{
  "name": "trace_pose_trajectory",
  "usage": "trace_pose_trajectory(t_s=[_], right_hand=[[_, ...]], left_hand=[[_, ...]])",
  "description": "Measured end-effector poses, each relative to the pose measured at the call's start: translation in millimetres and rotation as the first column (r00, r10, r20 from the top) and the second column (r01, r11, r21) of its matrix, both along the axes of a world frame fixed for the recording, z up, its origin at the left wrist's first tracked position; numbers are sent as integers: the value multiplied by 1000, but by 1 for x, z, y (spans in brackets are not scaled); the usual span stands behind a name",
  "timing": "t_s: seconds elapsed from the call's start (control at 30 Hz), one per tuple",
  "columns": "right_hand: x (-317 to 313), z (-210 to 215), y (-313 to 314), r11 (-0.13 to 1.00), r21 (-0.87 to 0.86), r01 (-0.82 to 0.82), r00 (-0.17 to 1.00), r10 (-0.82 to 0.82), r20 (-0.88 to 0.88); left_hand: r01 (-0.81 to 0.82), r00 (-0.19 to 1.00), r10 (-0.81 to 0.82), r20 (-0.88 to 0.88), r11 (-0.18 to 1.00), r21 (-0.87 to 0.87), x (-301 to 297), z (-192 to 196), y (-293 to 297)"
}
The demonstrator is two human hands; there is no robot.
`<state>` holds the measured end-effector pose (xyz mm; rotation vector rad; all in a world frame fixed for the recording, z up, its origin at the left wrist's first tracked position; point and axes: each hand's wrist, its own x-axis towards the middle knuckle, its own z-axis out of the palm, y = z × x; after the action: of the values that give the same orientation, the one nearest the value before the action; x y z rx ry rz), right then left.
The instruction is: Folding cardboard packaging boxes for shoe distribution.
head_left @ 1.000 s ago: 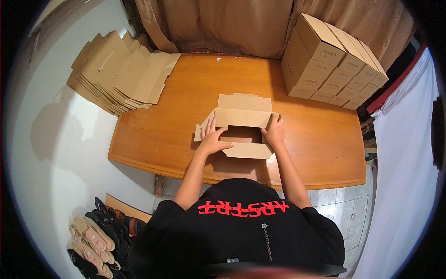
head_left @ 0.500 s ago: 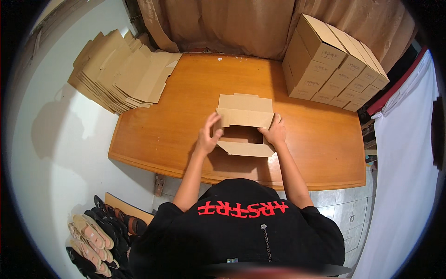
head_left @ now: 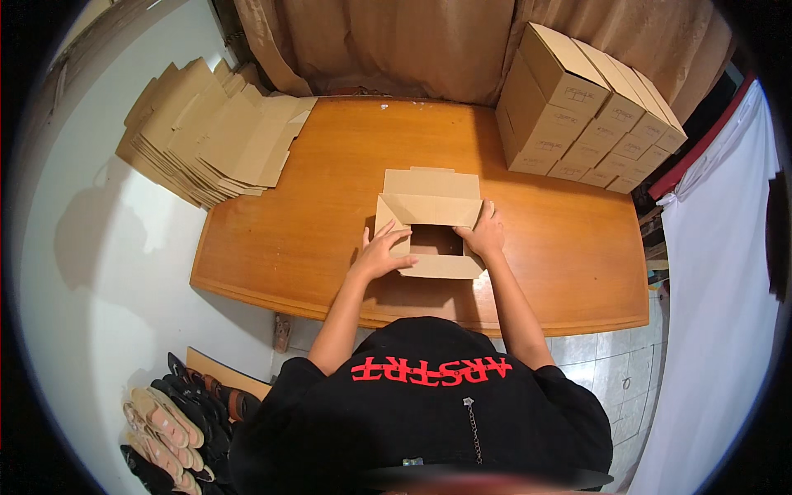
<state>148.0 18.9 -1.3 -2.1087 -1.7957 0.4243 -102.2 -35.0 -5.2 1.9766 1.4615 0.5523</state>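
Note:
A brown cardboard box (head_left: pixel 433 210) sits on the wooden table before me, its top partly uncovered. The long far flap stands folded back, and the near flap (head_left: pixel 445 266) leans outward toward me. My left hand (head_left: pixel 382 254) lies with spread fingers on the box's left end flap, which is bent inward over the opening. On the right end, my right hand (head_left: pixel 485 234) grips the wall, thumb at the inner edge of the opening and fingers along the outside. Through the gap the dark inside of the box shows; its bottom is hard to make out.
Flattened cardboard sheets (head_left: pixel 214 136) are piled at the table's far left against the wall. Closed boxes (head_left: pixel 569 115) stand stacked at the far right, before a brown curtain (head_left: pixel 396 45). Sandals (head_left: pixel 169 421) lie on the floor at lower left. A white cloth (head_left: pixel 718 247) hangs at right.
My left hand has come down from beside the box onto the left end flap, which now lies folded inward. My right hand keeps its grip on the right end.

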Motion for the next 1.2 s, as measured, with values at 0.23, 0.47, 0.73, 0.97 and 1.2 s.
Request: trace_pose_trajectory(t_s=[0.23, 0.47, 0.73, 0.97, 1.2], right_hand=[[23, -28, 21, 1000, 21, -14, 916, 22, -400], [51, -65, 33, 990, 120, -74, 585, 141, -799], [20, -28, 3, 971, 227, -73, 943, 141, -301], [4, -3, -8, 992, 118, -40, 995, 50, -82], [6, -3, -8, 991, 129, -25, 998, 33, -56]], left_hand=[[110, 975, -94, 199, 992, -67, -19, 3, -7], [-213, 971, 212, 113, 977, -8, 1, -8, 14], [-546, 837, 544, 56, 829, 120, 29, -16, 31], [-550, 831, 550, -84, 835, 21, 34, -11, 30], [-588, 806, 592, -10, 798, -130, 21, -4, 25]])
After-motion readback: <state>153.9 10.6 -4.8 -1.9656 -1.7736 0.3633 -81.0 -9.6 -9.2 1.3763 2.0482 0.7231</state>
